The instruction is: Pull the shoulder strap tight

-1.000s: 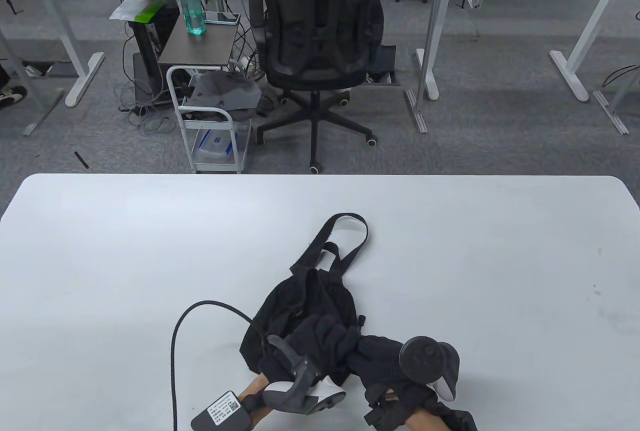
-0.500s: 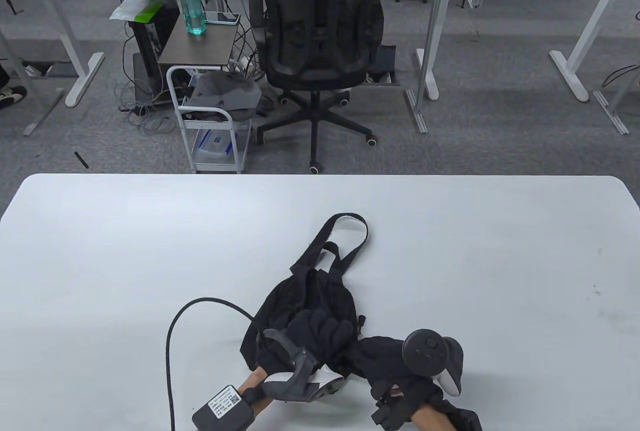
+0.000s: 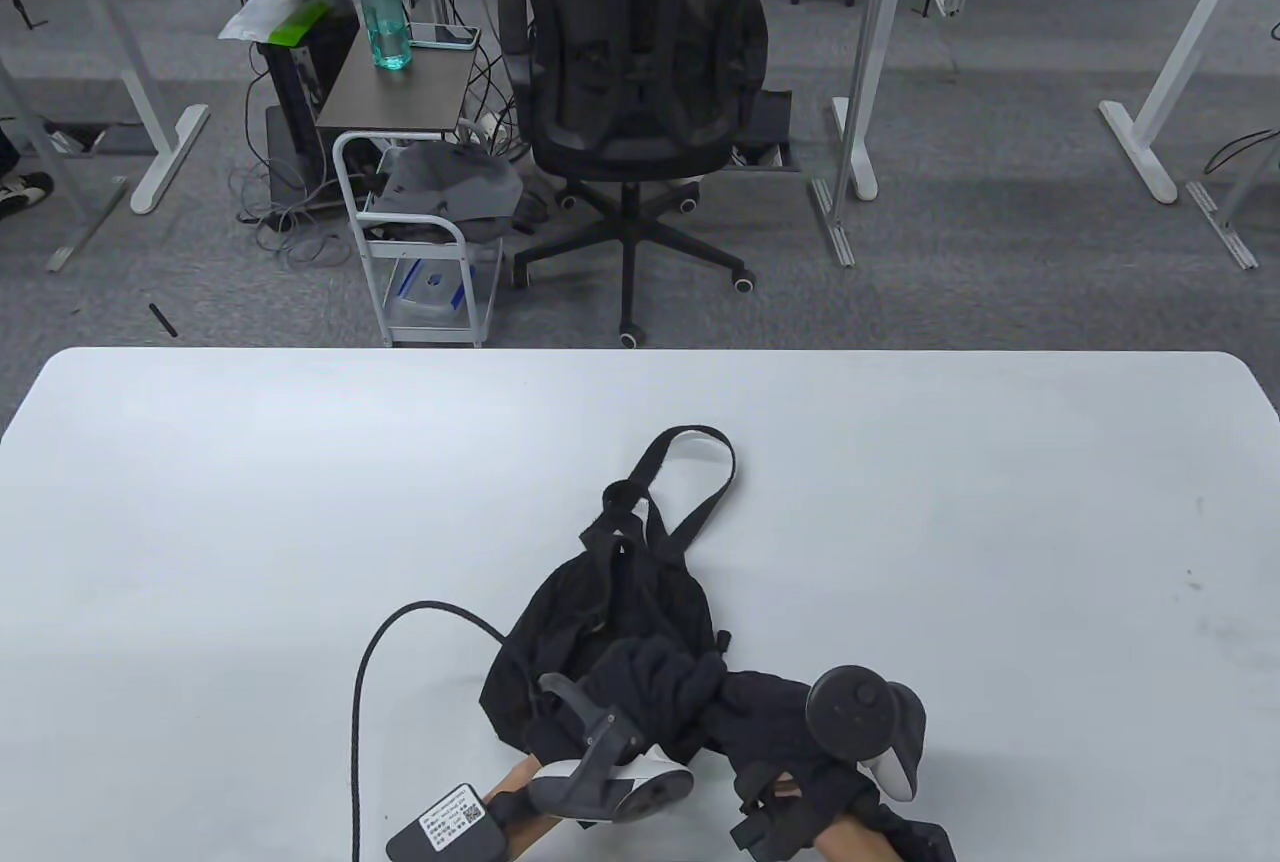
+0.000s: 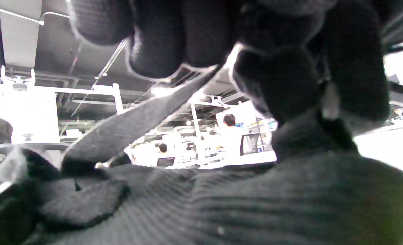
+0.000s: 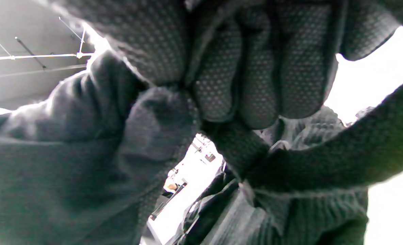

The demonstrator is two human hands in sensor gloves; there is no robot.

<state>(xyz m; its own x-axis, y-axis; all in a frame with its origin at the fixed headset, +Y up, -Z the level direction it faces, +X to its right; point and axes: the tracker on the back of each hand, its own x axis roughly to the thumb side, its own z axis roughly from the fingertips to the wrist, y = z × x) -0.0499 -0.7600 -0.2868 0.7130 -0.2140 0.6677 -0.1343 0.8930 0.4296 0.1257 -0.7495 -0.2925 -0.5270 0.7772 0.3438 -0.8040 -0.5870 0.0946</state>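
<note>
A small black bag (image 3: 610, 612) lies crumpled on the white table (image 3: 250, 502) near its front edge. Its shoulder strap (image 3: 718, 482) loops away toward the far side. My left hand (image 3: 650, 677) sits on the bag's near end. In the left wrist view its curled fingers (image 4: 157, 41) pinch a flat black strap (image 4: 133, 119) that runs taut down to the left. My right hand (image 3: 760, 712) is just right of it. In the right wrist view its fingers (image 5: 256, 68) are curled tight round black bag fabric (image 5: 68, 153). Where the strap meets a buckle is hidden.
A black cable (image 3: 360, 682) arcs over the table left of the bag and runs off the front edge. Beyond the far edge stand a black office chair (image 3: 640, 82) and a white wire cart (image 3: 420, 242) on grey carpet.
The strap's inner part has bunched up at the bag's top, closing the small gap beside the loop. My left hand has drawn slightly back toward the front edge. The right hand barely moved.
</note>
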